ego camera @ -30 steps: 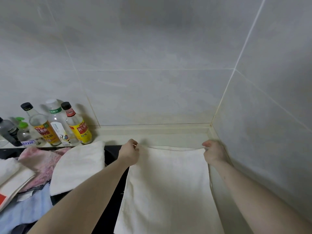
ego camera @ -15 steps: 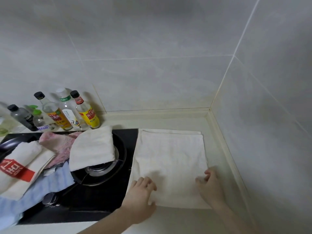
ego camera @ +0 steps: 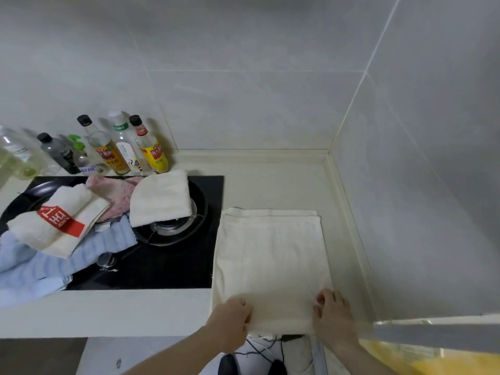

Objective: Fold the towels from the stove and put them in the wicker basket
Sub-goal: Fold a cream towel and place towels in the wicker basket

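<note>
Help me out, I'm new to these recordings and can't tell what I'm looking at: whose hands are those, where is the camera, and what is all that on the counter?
No machine here: a person wears a wide-angle camera on the head, so this one picture looks down along their own arms. The left hand and right hand each grip a near corner of a cream towel spread flat on the counter, beside the black stove. On the stove lie more towels: a folded white one, a pink one, a blue one and one with a red patch. Bottles stand against the tiled wall behind. I see no wicker basket.
</note>
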`<action>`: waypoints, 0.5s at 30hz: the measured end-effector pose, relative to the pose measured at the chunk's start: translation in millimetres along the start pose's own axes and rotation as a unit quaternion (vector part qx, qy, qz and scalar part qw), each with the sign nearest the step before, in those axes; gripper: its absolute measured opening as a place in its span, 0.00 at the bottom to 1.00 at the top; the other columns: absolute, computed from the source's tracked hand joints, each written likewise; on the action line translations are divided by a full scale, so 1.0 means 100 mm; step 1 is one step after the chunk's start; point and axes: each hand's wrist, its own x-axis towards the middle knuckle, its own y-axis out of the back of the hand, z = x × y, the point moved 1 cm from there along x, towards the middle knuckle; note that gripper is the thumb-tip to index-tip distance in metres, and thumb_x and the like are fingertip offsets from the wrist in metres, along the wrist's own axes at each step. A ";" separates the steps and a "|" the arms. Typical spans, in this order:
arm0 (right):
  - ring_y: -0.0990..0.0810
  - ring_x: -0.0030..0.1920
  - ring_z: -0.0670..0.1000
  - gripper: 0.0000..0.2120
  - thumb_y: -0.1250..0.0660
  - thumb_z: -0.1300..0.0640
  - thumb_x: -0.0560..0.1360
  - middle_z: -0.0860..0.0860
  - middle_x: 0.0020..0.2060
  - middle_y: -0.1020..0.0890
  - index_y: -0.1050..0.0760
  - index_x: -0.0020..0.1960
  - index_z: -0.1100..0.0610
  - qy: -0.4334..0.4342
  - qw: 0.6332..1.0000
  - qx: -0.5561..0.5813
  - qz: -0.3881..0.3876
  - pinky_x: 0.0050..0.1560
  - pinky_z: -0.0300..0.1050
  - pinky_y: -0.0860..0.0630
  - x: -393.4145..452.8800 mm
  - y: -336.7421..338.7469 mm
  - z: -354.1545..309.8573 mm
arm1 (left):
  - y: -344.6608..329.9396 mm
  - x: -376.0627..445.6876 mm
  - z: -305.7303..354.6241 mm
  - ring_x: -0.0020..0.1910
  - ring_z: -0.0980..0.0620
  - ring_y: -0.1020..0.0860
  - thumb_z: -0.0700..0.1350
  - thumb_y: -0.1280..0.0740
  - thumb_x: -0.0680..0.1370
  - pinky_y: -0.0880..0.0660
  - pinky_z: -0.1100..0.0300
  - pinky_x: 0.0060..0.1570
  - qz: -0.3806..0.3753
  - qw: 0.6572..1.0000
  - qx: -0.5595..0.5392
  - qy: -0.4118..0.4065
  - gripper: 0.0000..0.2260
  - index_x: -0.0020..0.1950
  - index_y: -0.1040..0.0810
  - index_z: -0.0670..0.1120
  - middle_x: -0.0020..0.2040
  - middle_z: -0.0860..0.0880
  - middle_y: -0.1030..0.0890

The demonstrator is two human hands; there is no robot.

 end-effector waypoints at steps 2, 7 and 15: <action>0.27 0.46 0.54 0.12 0.29 0.53 0.70 0.48 0.43 0.28 0.33 0.44 0.49 0.011 1.000 -0.014 -0.018 0.48 0.50 0.29 -0.19 -0.03 0.16 | -0.13 -0.16 0.05 0.53 0.46 0.25 0.43 0.38 0.77 0.29 0.57 0.48 -0.044 0.999 -0.004 -0.004 0.06 0.53 0.27 0.49 0.58 0.49 0.27; 0.25 0.53 0.52 0.11 0.34 0.47 0.72 0.45 0.48 0.27 0.32 0.50 0.46 0.007 0.999 -0.002 -0.034 0.55 0.46 0.28 0.00 0.15 0.11 | 0.22 -0.15 0.06 0.57 0.49 0.24 0.49 0.33 0.76 0.26 0.57 0.56 -0.020 0.999 -0.050 -0.004 0.13 0.60 0.23 0.51 0.60 0.52 0.25; 0.22 0.61 0.62 0.19 0.29 0.60 0.75 0.59 0.62 0.21 0.24 0.65 0.59 -0.005 0.990 0.124 0.061 0.62 0.51 0.26 1.37 0.58 -0.48 | 1.35 0.79 -0.47 0.66 0.47 0.31 0.44 0.35 0.77 0.28 0.52 0.63 0.196 0.973 -0.012 0.122 0.21 0.71 0.28 0.51 0.68 0.51 0.29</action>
